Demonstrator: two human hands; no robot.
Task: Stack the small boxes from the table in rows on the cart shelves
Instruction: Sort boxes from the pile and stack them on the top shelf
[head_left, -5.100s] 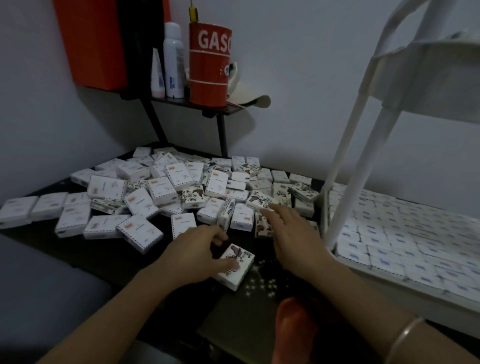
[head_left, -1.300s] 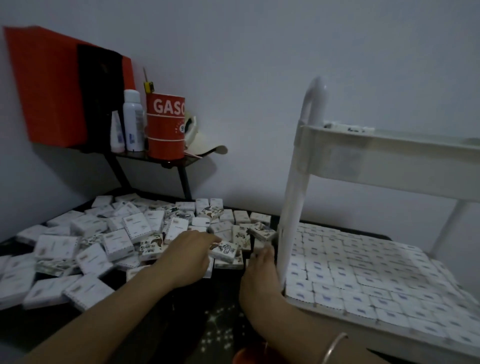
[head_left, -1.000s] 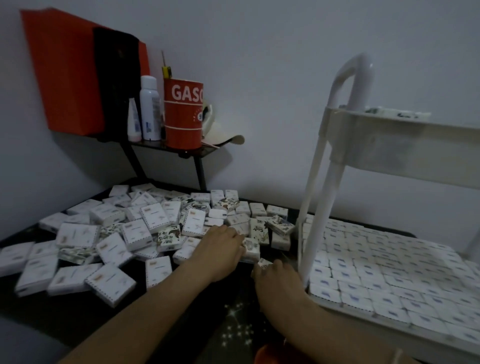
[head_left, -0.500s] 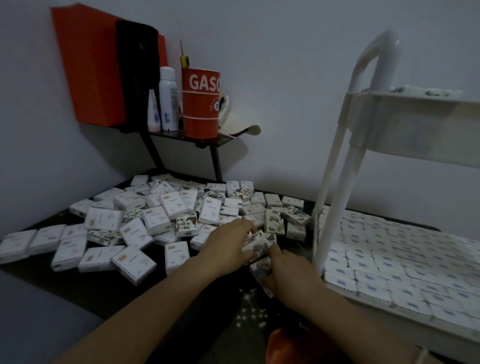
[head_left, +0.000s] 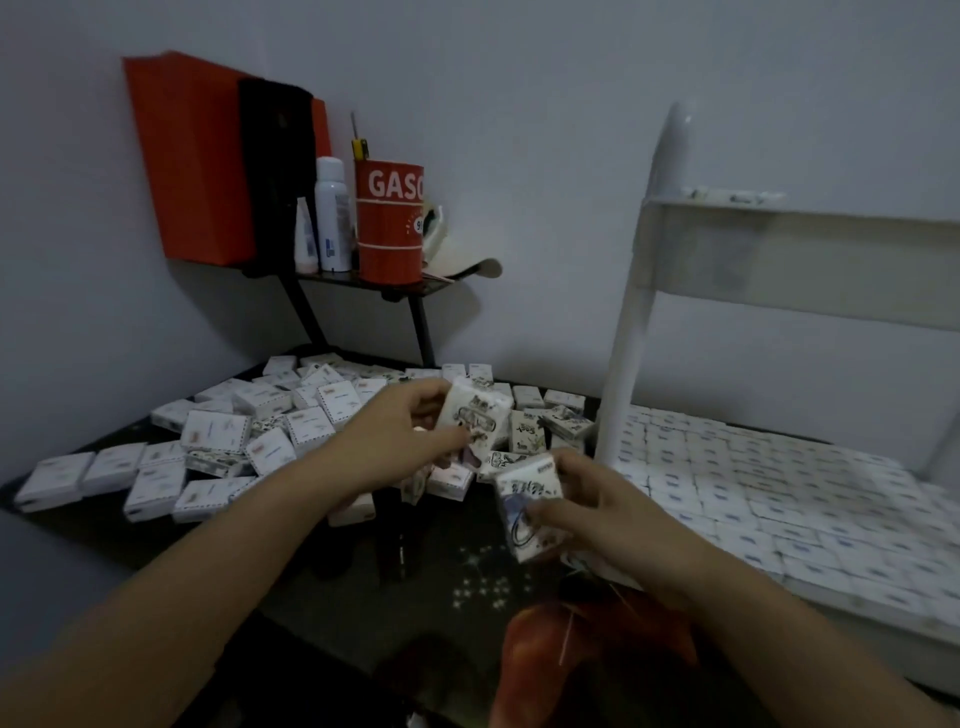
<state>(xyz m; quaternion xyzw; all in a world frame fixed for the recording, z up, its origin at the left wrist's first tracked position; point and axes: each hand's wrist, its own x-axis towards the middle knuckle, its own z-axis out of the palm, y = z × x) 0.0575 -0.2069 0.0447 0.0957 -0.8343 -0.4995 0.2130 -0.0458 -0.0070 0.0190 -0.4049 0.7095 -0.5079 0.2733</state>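
Two boxes (head_left: 475, 415) now aloft in hands (head_left: 389, 441).

I see the dark counter (head_left: 415, 613) carrying a loose heap of small boxes (head_left: 213, 431); the white cart's lower shelf (head_left: 857, 616) carries tidy flat rows of boxes (head_left: 779, 493).

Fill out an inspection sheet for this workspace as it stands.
Surface: dark table, partly bare near the person.
Job's things: loose small boxes heaped on the table; rows of boxes cover the cart's lower shelf.
Clutter: red can, white bottle and orange case on a wall shelf.
Hands: left hand grips the farther patterned box; right hand grips the nearer patterned box, both above the table.
Cables: nothing seen.
Surroundings: plain wall; dim light.
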